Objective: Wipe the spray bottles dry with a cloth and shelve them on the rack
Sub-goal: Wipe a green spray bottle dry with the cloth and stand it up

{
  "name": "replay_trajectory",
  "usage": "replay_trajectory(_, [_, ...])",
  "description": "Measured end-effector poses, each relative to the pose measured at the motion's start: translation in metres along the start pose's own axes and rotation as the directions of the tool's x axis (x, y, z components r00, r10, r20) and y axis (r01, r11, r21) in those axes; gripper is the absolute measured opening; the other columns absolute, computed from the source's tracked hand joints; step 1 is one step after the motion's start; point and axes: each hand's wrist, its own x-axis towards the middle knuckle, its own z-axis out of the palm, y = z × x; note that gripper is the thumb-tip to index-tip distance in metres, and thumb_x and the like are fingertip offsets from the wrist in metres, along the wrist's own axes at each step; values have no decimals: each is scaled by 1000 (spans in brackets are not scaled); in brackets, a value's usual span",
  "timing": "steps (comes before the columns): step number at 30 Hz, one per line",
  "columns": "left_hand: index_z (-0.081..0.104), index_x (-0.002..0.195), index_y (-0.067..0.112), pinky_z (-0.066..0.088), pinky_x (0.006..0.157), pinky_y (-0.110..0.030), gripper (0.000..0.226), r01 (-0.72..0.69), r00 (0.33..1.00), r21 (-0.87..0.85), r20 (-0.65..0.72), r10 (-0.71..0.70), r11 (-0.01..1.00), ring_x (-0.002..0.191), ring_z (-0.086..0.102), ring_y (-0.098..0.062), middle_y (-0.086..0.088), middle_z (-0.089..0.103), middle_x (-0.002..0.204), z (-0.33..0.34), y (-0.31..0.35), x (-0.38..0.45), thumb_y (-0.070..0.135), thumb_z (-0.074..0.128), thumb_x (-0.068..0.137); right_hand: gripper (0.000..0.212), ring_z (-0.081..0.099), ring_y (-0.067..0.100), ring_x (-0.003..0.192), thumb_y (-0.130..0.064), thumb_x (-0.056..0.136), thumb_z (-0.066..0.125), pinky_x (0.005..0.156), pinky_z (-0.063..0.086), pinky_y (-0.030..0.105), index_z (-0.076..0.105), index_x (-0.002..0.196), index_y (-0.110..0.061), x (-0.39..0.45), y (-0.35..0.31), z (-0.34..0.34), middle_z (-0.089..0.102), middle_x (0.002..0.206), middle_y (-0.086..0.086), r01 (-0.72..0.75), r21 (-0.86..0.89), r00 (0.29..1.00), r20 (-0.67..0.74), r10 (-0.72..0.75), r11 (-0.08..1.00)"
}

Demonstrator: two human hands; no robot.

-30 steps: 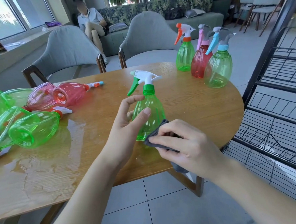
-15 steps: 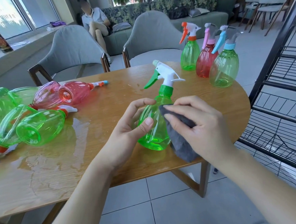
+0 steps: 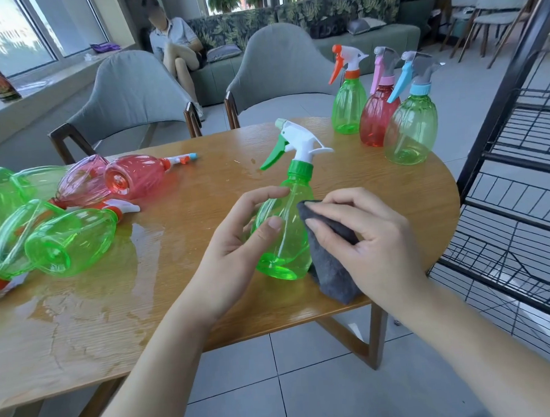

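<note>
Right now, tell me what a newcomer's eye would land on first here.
First, the green bottle at the table's near edge, gripped by the left hand while the right hand presses a grey cloth to its side. Next, three upright bottles at the far right corner, by the black rack. Then the toppled bottles at the left beside a water puddle.

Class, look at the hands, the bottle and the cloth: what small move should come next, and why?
Probably slide the cloth on around the bottle, turning it with the left hand. The left hand grips the bottle tilted above the table; the right hand presses the cloth to only one side, so the rest likely needs wiping before it goes to the rack.
</note>
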Motion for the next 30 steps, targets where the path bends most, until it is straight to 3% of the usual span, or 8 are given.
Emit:
replay_trajectory(4, [63, 135, 29, 53, 102, -32, 31, -9, 1000, -3, -6, 9, 1000, 123, 63, -17, 2, 66, 137, 1, 0, -2, 23, 57, 105, 18, 63, 5, 94, -12, 94, 76, 87, 46, 11, 80, 111, -8, 2, -1, 2, 70, 103, 2, -39, 26, 999, -3, 39, 999])
replay_trajectory(7, [65, 134, 32, 49, 111, -47, 30, -9, 998, 29, -62, 11, 1000, 127, 62, -19, 5, 68, 135, 2, -4, -1, 26, 54, 107, 18, 66, 8, 94, -10, 92, 78, 86, 49, 17, 81, 108, -6, -6, -2, 3, 71, 102, 4, 13, 58, 999, 34, -15, 998])
replay_trajectory(11, [64, 133, 35, 43, 113, -66, 29, 32, 991, -22, -129, -35, 999, 126, 61, -37, -5, 69, 132, 1, -7, 2, 34, 52, 106, 16, 69, 15, 92, -9, 91, 79, 83, 54, 24, 81, 106, -3, -17, -7, 6, 71, 100, 9, 107, 104, 986, 119, -119, 989])
replay_trajectory(14, [62, 134, 34, 52, 100, -52, 28, 37, 989, -43, -141, -43, 998, 109, 66, -30, -5, 70, 123, 7, -6, 2, 35, 52, 108, 11, 68, 24, 85, -7, 94, 77, 78, 55, 33, 81, 104, -2, -15, -11, 10, 69, 96, 11, 193, 92, 970, 135, -204, 977])
replay_trajectory(17, [61, 134, 34, 50, 88, -38, 28, 49, 990, -59, -127, -56, 997, 99, 66, -18, 0, 69, 116, 12, -4, 4, 40, 57, 107, 11, 65, 26, 81, -8, 98, 73, 79, 53, 32, 81, 103, -2, -13, -16, 11, 68, 92, 11, 265, 54, 947, 174, -270, 963])
replay_trajectory(21, [64, 133, 34, 57, 93, -47, 32, 61, 988, -108, -135, -75, 992, 111, 69, -37, -15, 66, 131, 13, -6, 8, 40, 61, 102, 12, 63, 25, 82, -8, 98, 72, 83, 51, 26, 80, 105, -3, -15, -13, 5, 67, 92, 10, 297, -3, 936, 198, -291, 955])
replay_trajectory(26, [66, 133, 33, 55, 91, -46, 34, 95, 978, -211, -162, -131, 973, 103, 71, -31, -25, 69, 124, 8, -9, 9, 37, 65, 99, 14, 66, 22, 84, -7, 96, 76, 80, 54, 30, 80, 108, -3, -19, -2, 1, 69, 98, 10, 237, 19, 956, 172, -237, 971])
replay_trajectory(30, [67, 132, 32, 51, 92, -47, 33, 79, 991, -242, -85, -102, 967, 105, 69, -31, -18, 71, 125, 1, -11, 7, 33, 62, 99, 16, 66, 21, 88, -11, 98, 73, 83, 53, 25, 80, 111, -3, -16, -2, 3, 68, 100, 11, 183, 74, 969, 153, -193, 980])
